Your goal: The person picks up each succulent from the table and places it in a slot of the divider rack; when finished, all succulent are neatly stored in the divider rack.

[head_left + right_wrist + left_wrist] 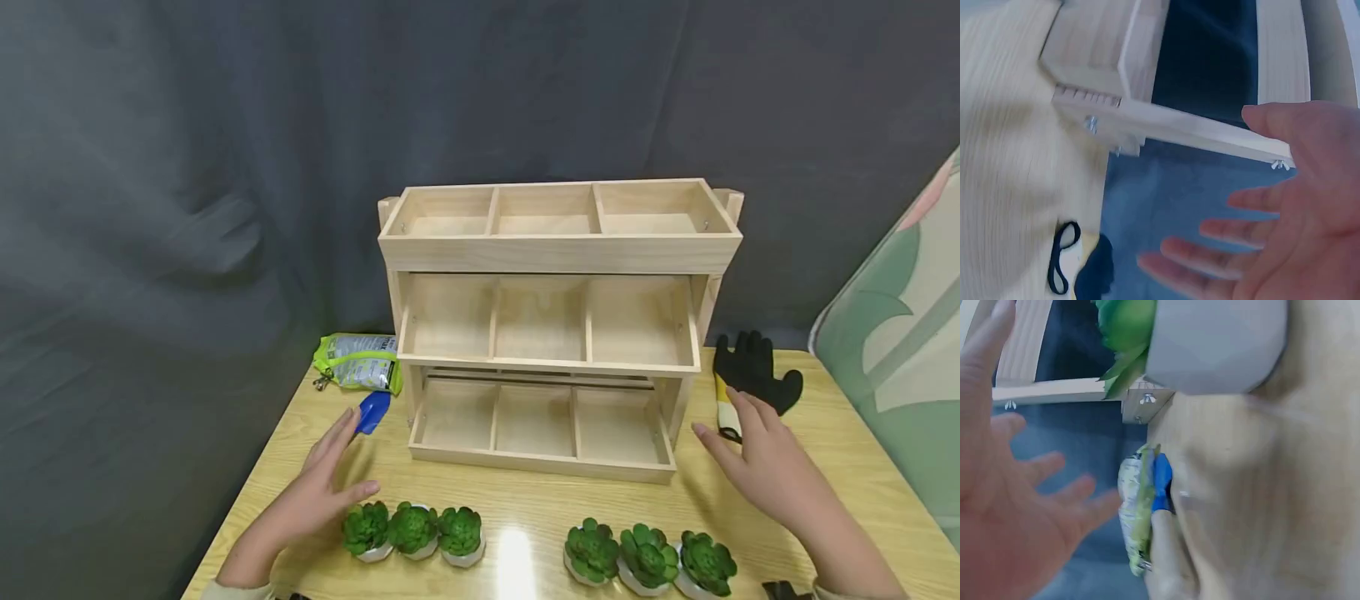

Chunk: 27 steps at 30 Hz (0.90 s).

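Note:
My left hand hovers over the table's left side, fingers spread and holding nothing, its thumb just above the left row of potted succulents. On the other side my right hand is raised with fingers extended, also holding nothing, close in front of the black work glove. Between the hands stands a three-tier wooden planter shelf, each tier split into three bare compartments. A second row of potted succulents sits at the front right; all have green rosettes in white pots.
Left of the shelf lies a green-and-grey bag, with a blue trowel in front, its handle hidden behind my left hand in the head view. A dark curtain hangs behind the wooden table. Patterned fabric borders the right.

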### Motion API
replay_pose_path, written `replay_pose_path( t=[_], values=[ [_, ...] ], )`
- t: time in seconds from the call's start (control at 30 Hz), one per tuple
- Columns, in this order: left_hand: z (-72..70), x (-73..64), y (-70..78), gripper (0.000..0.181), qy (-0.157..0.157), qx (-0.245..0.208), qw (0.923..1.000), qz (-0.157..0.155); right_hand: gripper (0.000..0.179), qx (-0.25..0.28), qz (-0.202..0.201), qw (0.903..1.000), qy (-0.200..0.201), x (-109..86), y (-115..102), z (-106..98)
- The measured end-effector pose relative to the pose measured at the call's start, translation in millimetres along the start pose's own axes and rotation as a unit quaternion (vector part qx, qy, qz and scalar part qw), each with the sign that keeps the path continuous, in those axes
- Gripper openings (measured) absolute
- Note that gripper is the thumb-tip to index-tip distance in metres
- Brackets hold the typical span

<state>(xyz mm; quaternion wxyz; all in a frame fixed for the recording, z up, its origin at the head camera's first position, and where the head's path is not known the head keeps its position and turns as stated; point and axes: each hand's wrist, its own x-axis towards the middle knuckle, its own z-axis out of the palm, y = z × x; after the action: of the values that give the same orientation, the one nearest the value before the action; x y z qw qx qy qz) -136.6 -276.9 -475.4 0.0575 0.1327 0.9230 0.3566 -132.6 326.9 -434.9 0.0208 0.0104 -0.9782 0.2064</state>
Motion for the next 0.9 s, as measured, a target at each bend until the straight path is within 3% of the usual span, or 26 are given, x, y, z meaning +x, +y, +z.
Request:
replay_pose_path(
  t=[0.17,0.3,0.43,0.6,0.9],
  values=[
    [-0.8,-18.4,-12.4,0.12,-0.052,-0.125,0.9907,0.02,0.091,0.083,-0.026,0.9952,-0.047,14.0,-6,-1],
    [-2.6,-28.8,-22.2,0.12,-0.089,-0.162,0.9824,0.024,0.089,0.139,-0.015,0.9865,-0.085,22.9,-3,4],
    [-2.7,-36.2,-31.8,0.118,-0.137,-0.194,0.9713,0.014,0.089,0.198,0.005,0.9713,-0.131,31.0,4,9],
    [1.2,-37.3,-38.1,0.114,-0.18,-0.2,0.9631,0.014,0.086,0.243,0.021,0.9541,-0.175,41.6,13,17],
    [9.6,-35.7,-37.3,0.117,-0.187,-0.148,0.971,0.017,0.081,0.313,0.027,0.9234,-0.221,50.6,22,29]
  ],
)
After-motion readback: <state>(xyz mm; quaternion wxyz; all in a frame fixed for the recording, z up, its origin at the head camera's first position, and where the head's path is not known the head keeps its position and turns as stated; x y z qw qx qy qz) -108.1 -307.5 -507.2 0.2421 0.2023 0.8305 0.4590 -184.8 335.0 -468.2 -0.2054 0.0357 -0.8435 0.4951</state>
